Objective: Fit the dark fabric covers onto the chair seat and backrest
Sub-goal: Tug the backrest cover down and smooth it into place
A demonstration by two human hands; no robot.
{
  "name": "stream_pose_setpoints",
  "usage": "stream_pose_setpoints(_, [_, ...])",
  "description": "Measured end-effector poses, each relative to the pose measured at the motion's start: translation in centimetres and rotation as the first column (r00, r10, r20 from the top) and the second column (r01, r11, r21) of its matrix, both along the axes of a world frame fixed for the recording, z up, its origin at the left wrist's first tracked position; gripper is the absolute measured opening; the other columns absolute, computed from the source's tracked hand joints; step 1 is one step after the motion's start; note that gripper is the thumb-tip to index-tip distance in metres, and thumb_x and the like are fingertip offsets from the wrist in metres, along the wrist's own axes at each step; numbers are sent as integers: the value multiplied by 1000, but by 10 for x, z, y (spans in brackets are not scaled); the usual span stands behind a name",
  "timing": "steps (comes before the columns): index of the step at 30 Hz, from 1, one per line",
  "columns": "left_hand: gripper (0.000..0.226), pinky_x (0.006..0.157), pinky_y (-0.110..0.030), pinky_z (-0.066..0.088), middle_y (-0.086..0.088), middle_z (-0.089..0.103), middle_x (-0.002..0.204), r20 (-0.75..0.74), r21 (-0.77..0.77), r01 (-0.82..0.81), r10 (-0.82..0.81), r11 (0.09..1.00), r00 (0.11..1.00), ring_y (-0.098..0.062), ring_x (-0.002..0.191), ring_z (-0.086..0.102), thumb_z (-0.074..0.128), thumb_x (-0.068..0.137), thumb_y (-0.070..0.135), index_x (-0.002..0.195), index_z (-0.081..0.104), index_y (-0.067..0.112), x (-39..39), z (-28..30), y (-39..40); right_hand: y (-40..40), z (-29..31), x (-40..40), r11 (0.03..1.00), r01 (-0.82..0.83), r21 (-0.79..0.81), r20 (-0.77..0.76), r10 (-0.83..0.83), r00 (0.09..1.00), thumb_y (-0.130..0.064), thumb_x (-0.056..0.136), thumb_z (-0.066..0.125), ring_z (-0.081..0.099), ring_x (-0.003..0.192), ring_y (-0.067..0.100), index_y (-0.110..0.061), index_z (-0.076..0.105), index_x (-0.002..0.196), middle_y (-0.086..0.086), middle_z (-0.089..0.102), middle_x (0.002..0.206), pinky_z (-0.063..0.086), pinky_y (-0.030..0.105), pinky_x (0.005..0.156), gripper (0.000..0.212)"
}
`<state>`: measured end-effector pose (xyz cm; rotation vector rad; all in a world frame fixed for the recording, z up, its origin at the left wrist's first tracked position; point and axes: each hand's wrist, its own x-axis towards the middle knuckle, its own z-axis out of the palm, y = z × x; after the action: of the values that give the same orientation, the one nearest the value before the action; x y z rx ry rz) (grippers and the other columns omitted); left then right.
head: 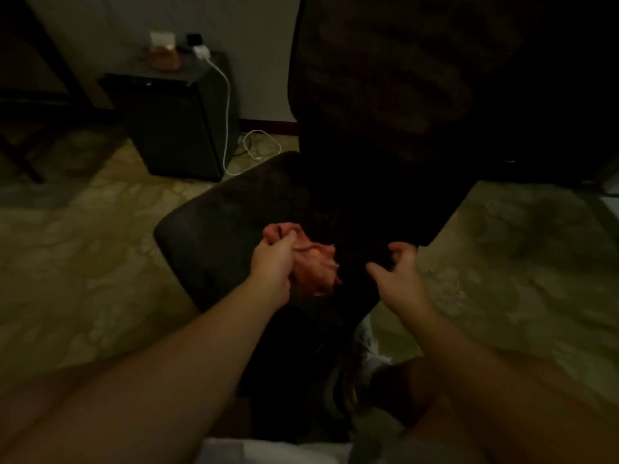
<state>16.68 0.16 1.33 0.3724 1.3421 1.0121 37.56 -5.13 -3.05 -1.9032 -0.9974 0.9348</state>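
Note:
The room is dim. A dark chair stands in front of me, its seat (pixel 214 229) low at the centre left and its tall backrest (pixel 385 95) rising toward the upper right. My left hand (pixel 273 262) grips a crumpled reddish-pink piece of fabric (pixel 315 262) over the seat. My right hand (pixel 398 272) pinches the lower edge of the dark fabric cover (pixel 378 229) that hangs down the backrest. The cover's folds are hard to tell apart from the chair in the dark.
A dark cabinet (pixel 174 128) stands at the back left by the wall, with a white charger and cable (pixel 227 105) trailing to the patterned floor (pixel 83 256). My legs and a shoe (pixel 368 360) are below the chair. A dark furniture frame (pixel 23 95) stands at the far left.

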Motion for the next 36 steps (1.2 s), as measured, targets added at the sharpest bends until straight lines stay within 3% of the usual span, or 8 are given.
stream_pose_setpoints(5, [23, 89, -50, 64, -12, 80, 109, 44, 48, 78, -80, 996, 996, -30, 95, 80, 66, 105, 37, 121, 70, 22, -15, -18, 14, 13, -10, -65, 999, -17, -46, -419, -4, 908, -28, 102, 68, 75, 81, 24, -30, 45, 136, 7, 71, 110, 62, 39, 60, 41])
stream_pose_setpoints(9, [17, 98, -45, 60, -5, 77, 113, -384, 135, 328, -256, 935, 887, -25, 107, 75, 68, 102, 38, 111, 71, 25, -31, -36, 22, 30, -25, -79, 1000, -17, -20, -301, 10, 954, -20, 98, 71, 79, 87, 20, -35, 52, 132, 5, 74, 111, 66, 41, 71, 43])
stream_pose_setpoints(13, [51, 109, -39, 50, -7, 66, 134, -888, -8, 598, -280, 801, 364, -26, 123, 65, 74, 96, 41, 140, 64, 17, -87, -69, 40, 35, -42, -71, 996, -82, -32, -208, 73, 975, -23, 96, 71, 75, 101, 16, -37, 61, 115, -3, 75, 117, 65, 40, 77, 26])
stream_pose_setpoints(16, [74, 122, -50, 38, -10, 43, 160, -940, -288, 731, -326, 618, -95, -33, 149, 42, 70, 95, 52, 158, 44, 24, -130, -94, 50, 29, -50, -63, 966, -254, 39, 256, 236, 937, -17, 94, 71, 68, 96, 6, -31, 62, 121, -14, 69, 109, 51, 20, 82, 31])
stream_pose_setpoints(19, [86, 127, -56, 27, -6, 25, 174, -885, -464, 723, -314, 512, -345, -34, 160, 21, 55, 94, 73, 166, 27, 34, -138, -105, 47, 36, -61, -57, 922, -377, 85, 580, 262, 772, -17, 90, 69, 55, 131, 30, -26, 56, 137, 5, 57, 143, 43, 38, 110, 49])
stream_pose_setpoints(24, [84, 124, -60, 28, -2, 32, 170, -866, -500, 704, -270, 504, -421, -34, 154, 28, 40, 93, 82, 164, 27, 39, -121, -98, 25, 51, -81, -46, 865, -408, -292, 558, 501, 662, -66, 91, 54, -7, 162, 37, -44, 7, 164, 13, -6, 176, 1, 64, 128, 90])
stream_pose_setpoints(28, [85, 122, -69, 22, 1, 33, 167, -840, -543, 684, -313, 487, -444, -34, 150, 29, 37, 91, 86, 163, 26, 43, -114, -94, 4, 49, -91, -29, 814, -461, -354, 603, 575, 553, -80, 83, 29, -11, 162, 33, -43, 2, 165, 13, -6, 176, -4, 60, 127, 94])
stream_pose_setpoints(36, [84, 118, -72, 26, 0, 32, 164, -821, -570, 668, -371, 479, -434, -35, 148, 28, 41, 93, 83, 164, 24, 41, -99, -87, -69, -5, -93, -11, 777, -538, -327, 592, 612, 525, -76, 84, 28, -12, 162, 26, -43, -2, 166, 8, -8, 177, 0, 60, 129, 93])
